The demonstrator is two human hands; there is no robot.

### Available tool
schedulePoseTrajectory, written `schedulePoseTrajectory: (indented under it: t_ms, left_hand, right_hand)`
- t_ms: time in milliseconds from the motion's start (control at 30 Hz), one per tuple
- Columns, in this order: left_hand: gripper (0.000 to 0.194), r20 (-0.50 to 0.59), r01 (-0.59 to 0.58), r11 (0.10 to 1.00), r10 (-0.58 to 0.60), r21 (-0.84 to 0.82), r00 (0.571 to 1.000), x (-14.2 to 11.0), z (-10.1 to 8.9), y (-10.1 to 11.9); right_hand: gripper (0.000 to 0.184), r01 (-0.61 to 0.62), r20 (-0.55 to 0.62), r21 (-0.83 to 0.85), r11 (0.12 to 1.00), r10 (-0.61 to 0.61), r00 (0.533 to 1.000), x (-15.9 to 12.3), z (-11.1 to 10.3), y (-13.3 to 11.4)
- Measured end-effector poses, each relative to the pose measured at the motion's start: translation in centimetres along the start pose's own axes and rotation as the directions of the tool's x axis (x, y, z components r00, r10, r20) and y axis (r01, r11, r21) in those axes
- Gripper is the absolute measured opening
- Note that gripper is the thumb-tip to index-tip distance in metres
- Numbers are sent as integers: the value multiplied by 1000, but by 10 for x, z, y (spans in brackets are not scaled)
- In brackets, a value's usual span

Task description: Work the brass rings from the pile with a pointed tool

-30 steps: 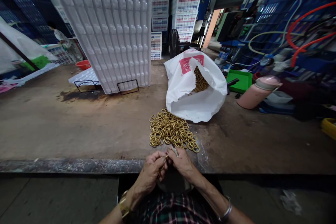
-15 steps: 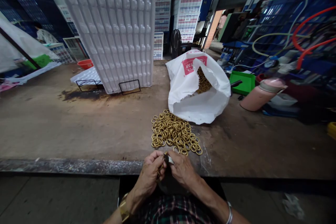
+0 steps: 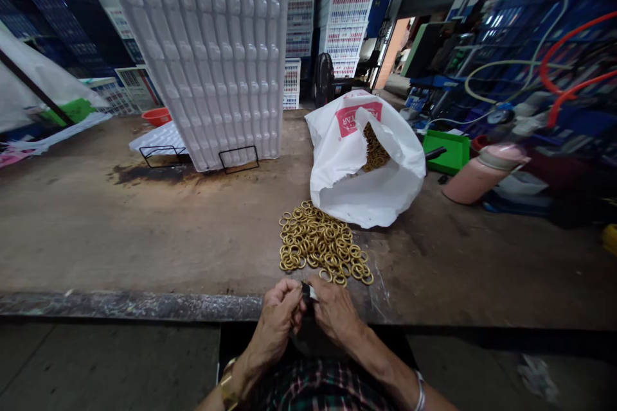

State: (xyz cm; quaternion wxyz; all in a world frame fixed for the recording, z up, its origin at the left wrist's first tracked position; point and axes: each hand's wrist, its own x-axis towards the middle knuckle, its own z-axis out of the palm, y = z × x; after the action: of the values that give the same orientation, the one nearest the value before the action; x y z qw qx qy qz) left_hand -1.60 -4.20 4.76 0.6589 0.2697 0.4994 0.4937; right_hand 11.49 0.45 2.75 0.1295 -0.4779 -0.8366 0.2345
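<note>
My left hand (image 3: 279,311) is closed at the table's front edge, its fingertips pinched together; what they hold is hidden. Close beside it, my right hand (image 3: 335,311) is closed too, gripping a small dark piece with a white part (image 3: 311,293) that shows between the two hands. Its kind is too small to make out. Just beyond my fingers lies a loose pile of brass-coloured rings (image 3: 318,241). Behind the pile, a white sack with a red print (image 3: 369,199) rests on its side, its torn mouth showing more rings inside.
A tall ribbed clear plastic tray (image 3: 226,64) stands in black wire holders (image 3: 240,159) on the brown table (image 3: 120,231). To the right are a pink bottle (image 3: 477,176) and a green tray (image 3: 448,153). An orange bowl (image 3: 157,117) sits at the back left.
My hands stay together in nearly the same place. A brass-coloured edge that showed among my left fingers is now hardly visible. The view has shifted very slightly.
</note>
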Motion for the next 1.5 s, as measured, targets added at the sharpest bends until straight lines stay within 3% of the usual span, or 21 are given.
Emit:
schedulePoseTrajectory:
  t_ms: [367, 500, 600, 700, 767, 900, 1200, 1500]
  left_hand:
    - [31, 49, 19, 1000, -19, -5, 999, -7, -7, 1]
    - [29, 149, -15, 998, 7, 57, 989, -17, -3, 11]
    - [30, 159, -21, 999, 16, 30, 987, -20, -1, 15]
    - [32, 77, 17, 999, -13, -43, 997, -15, -3, 12]
    - [33, 42, 32, 996, -29, -78, 999, -11, -6, 7]
    - [33, 37, 32, 996, -29, -80, 999, -9, -8, 1]
    - [30, 40, 15, 999, -13, -48, 999, -12, -7, -3]
    - [30, 52, 36, 999, -36, -10, 998, -15, -14, 1]
  right_hand:
    - [24, -32, 150, 47, 998, 24, 988, 3, -12, -9]
    - [16, -29, 155, 42, 999, 22, 988, 9, -14, -5]
    - [12, -34, 103, 158, 987, 18, 995, 12, -13, -3]
    - [18, -42, -19, 246, 968, 48, 999, 9, -11, -1]
    - [18, -8, -52, 229, 973, 20, 998, 5, -9, -1]
    - [15, 80, 8, 162, 983, -83, 997, -2, -6, -7]
    - [22, 107, 87, 64, 992, -112, 990, -3, -4, -7]
    - [22, -8, 173, -82, 997, 22, 985, -3, -11, -21]
